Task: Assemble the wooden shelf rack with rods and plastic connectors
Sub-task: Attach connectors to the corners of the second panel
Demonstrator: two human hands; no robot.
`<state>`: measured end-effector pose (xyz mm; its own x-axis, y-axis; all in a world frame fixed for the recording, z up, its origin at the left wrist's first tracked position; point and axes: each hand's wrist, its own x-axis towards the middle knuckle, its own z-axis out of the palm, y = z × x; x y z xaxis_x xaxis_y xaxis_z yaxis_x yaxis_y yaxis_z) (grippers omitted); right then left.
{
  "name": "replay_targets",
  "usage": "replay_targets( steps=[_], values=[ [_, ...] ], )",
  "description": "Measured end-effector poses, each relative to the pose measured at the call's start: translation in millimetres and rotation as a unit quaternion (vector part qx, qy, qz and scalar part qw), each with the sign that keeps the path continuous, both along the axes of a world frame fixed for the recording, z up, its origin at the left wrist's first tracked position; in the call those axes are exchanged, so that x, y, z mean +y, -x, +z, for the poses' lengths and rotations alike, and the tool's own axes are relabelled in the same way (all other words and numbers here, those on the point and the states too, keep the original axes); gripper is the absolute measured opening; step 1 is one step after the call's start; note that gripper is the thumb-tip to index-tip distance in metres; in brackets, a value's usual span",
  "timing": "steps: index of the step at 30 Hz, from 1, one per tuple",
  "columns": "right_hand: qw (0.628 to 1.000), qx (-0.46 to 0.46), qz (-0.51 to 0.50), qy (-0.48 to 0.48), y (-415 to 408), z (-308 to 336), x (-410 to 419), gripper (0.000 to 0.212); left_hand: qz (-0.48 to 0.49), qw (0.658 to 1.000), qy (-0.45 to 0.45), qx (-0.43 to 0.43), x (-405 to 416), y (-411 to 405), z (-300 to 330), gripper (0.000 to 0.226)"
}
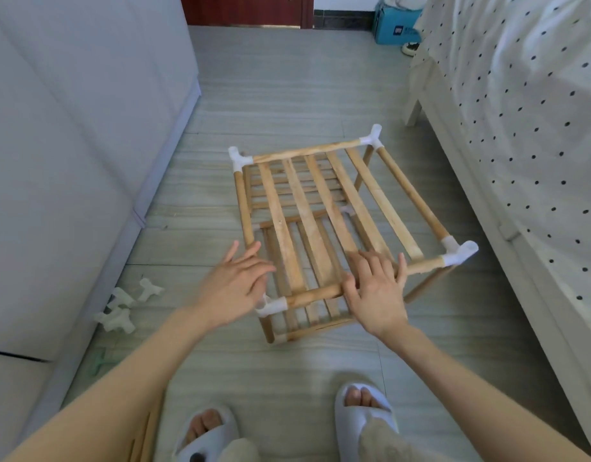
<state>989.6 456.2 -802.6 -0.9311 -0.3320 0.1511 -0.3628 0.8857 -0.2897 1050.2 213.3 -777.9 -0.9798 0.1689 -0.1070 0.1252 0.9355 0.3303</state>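
A two-tier wooden shelf rack (324,208) stands on the floor, its slatted tiers joined by rods and white plastic corner connectors (459,253). My right hand (375,288) rests on the near top rod (315,294), its fingers laid over the rod and slats. My left hand (235,283) hovers with straight, spread fingers at the rack's near left corner, just above the connector (270,305) there, and holds nothing.
Several loose white connectors (120,311) lie on the floor by the grey cabinet (70,145) on the left. A bed with a dotted cover (520,128) borders the right. Spare wooden rods (145,431) show at the bottom left. My slippered feet (364,418) stand close by.
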Motion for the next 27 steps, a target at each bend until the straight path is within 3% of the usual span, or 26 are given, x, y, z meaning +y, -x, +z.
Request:
replay_targets(
  steps=[3,5,10,12,18,22,27],
  values=[
    [0.999,-0.012,0.050,-0.006,23.0,1.3,16.1,0.071,0.042,0.997,0.013,0.060,35.7,-16.4,9.6,0.057],
    [0.994,-0.042,0.100,-0.023,43.1,6.6,28.4,0.075,0.028,0.995,0.049,0.079,64.5,-21.2,14.1,0.053],
    [0.991,-0.088,0.101,-0.001,67.5,7.6,23.3,0.050,-0.073,0.992,-0.053,0.084,86.8,-3.0,4.7,0.048],
    [0.994,-0.075,0.074,0.036,67.9,4.4,18.8,0.048,-0.089,0.989,-0.058,0.106,83.0,6.2,0.3,0.044],
    [0.996,0.013,0.025,0.079,60.8,-4.9,13.7,0.040,-0.148,0.983,0.035,0.103,86.9,24.1,-7.9,0.052],
    [0.991,0.091,0.004,0.101,53.3,-13.1,5.1,0.052,-0.121,0.980,0.019,0.158,87.5,25.2,-16.8,0.041],
    [0.988,0.104,0.016,0.110,54.8,-15.8,5.8,0.054,-0.120,0.976,-0.001,0.182,88.5,30.0,-22.6,0.040]
  ],
)
